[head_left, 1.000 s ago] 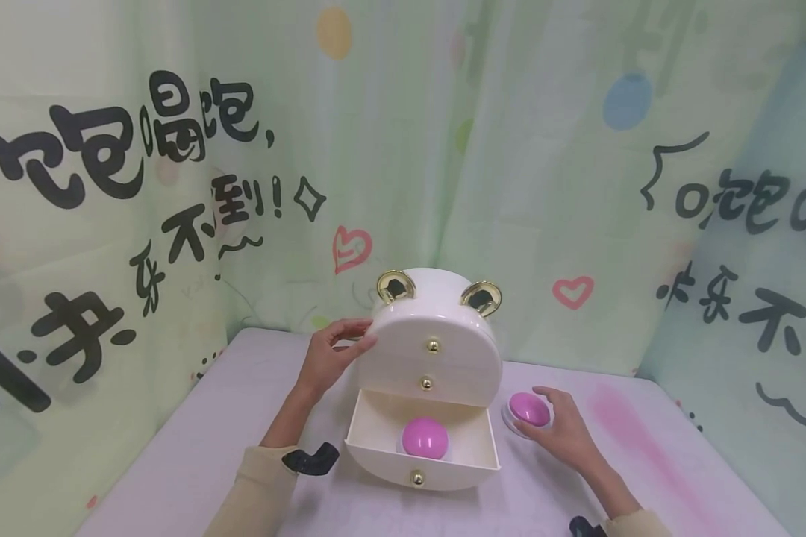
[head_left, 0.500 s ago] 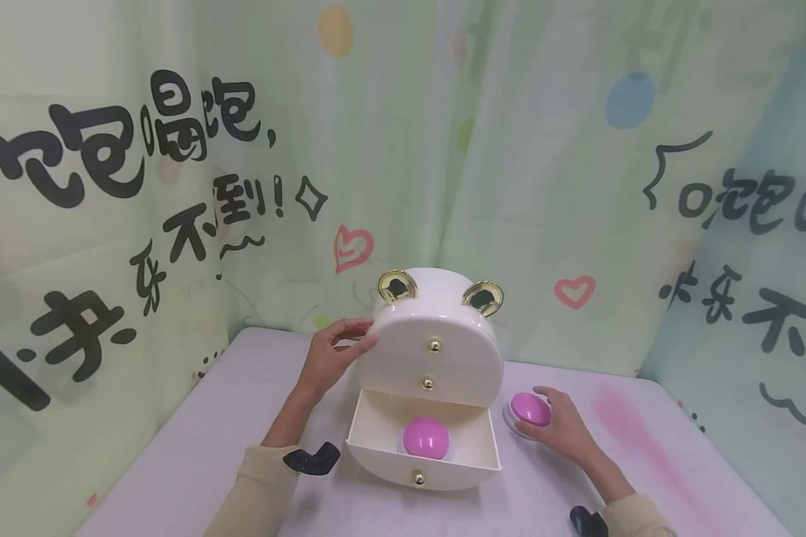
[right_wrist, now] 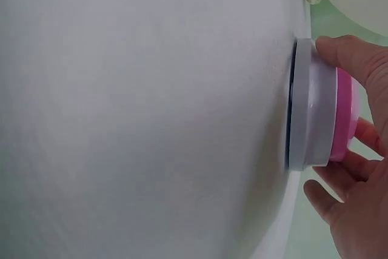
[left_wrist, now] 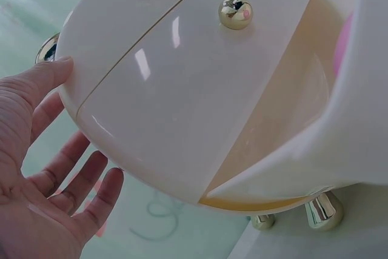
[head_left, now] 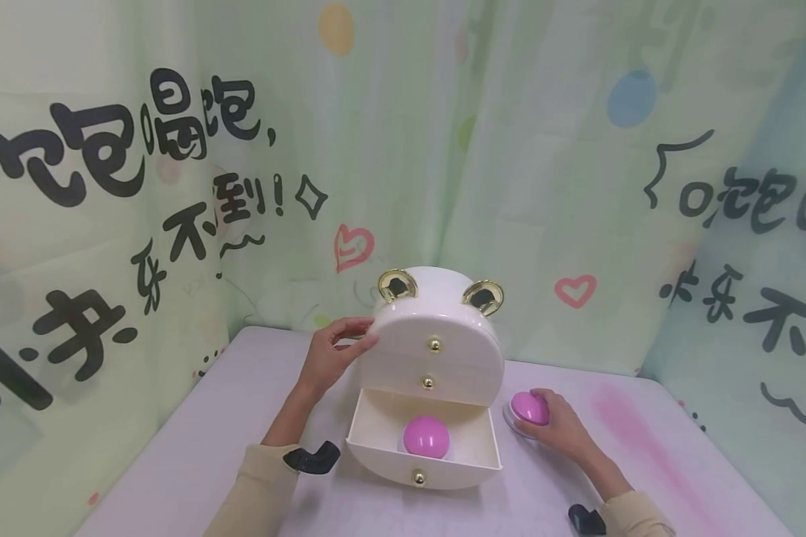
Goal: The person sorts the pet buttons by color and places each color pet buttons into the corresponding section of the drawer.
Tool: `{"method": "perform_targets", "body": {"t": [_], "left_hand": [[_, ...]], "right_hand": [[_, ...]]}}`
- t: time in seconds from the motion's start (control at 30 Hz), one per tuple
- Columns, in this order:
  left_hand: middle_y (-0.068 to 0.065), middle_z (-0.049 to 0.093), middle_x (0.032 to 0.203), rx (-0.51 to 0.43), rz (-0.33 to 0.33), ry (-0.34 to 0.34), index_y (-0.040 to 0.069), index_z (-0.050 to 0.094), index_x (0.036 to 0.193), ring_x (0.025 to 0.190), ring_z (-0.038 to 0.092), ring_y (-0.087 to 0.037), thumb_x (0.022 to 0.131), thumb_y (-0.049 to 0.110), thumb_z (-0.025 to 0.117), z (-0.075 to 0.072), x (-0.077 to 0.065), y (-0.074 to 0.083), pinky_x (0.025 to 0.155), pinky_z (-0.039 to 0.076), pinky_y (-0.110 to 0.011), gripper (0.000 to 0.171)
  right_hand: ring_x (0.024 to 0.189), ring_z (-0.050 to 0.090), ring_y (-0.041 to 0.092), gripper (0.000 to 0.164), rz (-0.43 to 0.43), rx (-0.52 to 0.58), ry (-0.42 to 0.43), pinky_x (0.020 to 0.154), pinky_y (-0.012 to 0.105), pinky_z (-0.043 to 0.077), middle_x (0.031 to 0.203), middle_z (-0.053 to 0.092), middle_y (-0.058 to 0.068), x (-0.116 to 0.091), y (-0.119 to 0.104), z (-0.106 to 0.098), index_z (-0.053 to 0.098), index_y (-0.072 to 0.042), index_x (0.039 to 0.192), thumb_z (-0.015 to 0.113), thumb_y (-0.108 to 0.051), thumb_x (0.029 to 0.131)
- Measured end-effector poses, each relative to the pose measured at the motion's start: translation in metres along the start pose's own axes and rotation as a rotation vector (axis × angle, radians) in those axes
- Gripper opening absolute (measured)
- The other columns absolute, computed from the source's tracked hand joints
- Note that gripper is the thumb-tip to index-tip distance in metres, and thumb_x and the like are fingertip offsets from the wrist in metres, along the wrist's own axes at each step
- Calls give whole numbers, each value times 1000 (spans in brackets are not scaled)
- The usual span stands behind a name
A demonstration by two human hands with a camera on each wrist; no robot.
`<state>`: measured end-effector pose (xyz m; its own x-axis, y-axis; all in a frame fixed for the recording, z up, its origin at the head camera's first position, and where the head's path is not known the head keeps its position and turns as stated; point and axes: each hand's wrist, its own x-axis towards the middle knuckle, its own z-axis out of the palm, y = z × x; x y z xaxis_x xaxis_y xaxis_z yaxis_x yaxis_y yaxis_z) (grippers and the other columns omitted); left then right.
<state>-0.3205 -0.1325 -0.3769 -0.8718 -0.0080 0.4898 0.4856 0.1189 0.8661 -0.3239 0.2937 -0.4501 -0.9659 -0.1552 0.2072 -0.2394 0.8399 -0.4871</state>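
A white drawer box point(head_left: 443, 298) with gold frog-like eyes stands mid-table, its lowest drawer point(head_left: 480, 432) pulled out. Inside that drawer sits a pink-domed push button point(head_left: 426, 437). My left hand point(head_left: 330, 356) holds the box's upper left side; in the left wrist view its thumb point(left_wrist: 51, 76) lies on the front edge, the other fingers behind. To the right of the box, my right hand point(head_left: 563, 425) grips a second pink-domed push button point(head_left: 529, 408) on the table. The right wrist view shows the thumb on its white base point(right_wrist: 315, 107) and fingers around the far side.
Gold knobs point(head_left: 435, 344) mark the two upper drawers, which are pushed in. A pale cloth covers the table point(head_left: 242, 418), with a pink patch point(head_left: 631, 425) at the right. Printed curtains point(head_left: 403, 149) surround the back and sides.
The right hand's fingers have come in closer around the button beside the box. My left hand and the drawer box stay put.
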Motion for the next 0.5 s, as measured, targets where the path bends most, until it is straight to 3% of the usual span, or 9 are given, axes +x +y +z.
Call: {"method": "perform_targets", "body": {"t": [0.5], "left_hand": [[-11, 71, 123, 9, 0, -4, 7, 72, 124, 113, 65, -27, 90, 17, 80, 0, -1, 0, 86, 55, -24, 36]], "right_hand": [[125, 52, 52, 78, 7, 35, 25, 103, 62, 45, 134, 54, 36, -5, -1, 2, 44, 14, 141, 81, -31, 88]]}}
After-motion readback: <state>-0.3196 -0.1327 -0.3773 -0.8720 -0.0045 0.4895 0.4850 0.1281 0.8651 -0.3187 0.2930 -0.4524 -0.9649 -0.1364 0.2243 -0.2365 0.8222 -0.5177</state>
